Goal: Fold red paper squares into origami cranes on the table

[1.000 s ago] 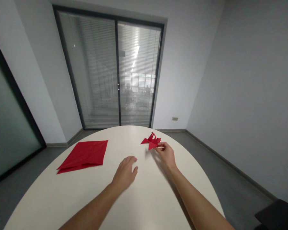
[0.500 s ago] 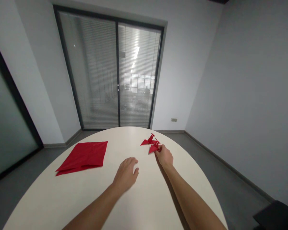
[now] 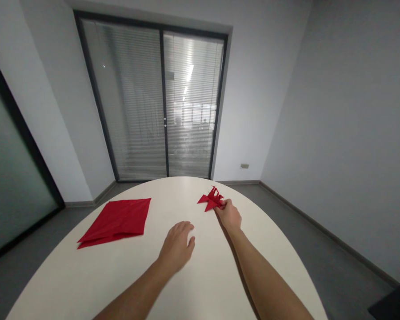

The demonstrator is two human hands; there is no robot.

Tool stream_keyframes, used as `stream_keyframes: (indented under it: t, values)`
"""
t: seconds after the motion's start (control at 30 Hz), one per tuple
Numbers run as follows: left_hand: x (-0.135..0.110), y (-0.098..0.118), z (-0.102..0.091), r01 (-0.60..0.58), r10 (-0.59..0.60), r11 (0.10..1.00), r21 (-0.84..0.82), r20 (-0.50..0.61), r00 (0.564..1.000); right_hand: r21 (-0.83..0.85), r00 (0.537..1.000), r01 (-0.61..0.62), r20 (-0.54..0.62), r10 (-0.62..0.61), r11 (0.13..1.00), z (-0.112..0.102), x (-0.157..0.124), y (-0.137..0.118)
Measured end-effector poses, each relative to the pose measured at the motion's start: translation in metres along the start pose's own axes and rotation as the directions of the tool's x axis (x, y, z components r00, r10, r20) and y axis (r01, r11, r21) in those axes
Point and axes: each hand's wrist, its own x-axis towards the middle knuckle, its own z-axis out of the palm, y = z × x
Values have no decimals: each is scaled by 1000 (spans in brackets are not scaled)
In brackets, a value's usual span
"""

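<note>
Right now my R hand [image 3: 230,216] is nearer: fingertips pinched on R end of red paper birds [image 3: 212,202], prob. two overlapping, at its 10 o'clock. Wing spread runs approx. 9-to-3. My L hand [image 3: 176,244], apart from R, half-curled, holds nothing; birds at its 1 o'clock, red folded sheet [image 3: 118,218] at its 10, on table [image 3: 203,280].

The person's bare left forearm [image 3: 136,286], from seven o'clock, ends in a loosely curved left hand [image 3: 176,246], thumb [image 3: 191,246] parted. The bare right forearm [image 3: 258,269], from five o'clock, reaches farther, its right hand [image 3: 231,216] pinching toward eleven o'clock.
</note>
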Motion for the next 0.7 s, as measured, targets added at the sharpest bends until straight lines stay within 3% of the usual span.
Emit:
stream_keyframes:
  t: [0.27,0.7]
  values:
    - [1,-3,7,-24,24,999,31,-5,1000,-15,1000,20,9,-20,1000,3,6,3]
    - [-2,4,-1,8,-10,996,84,26,1000,-16,996,81,23,-81,997,1,0,6]
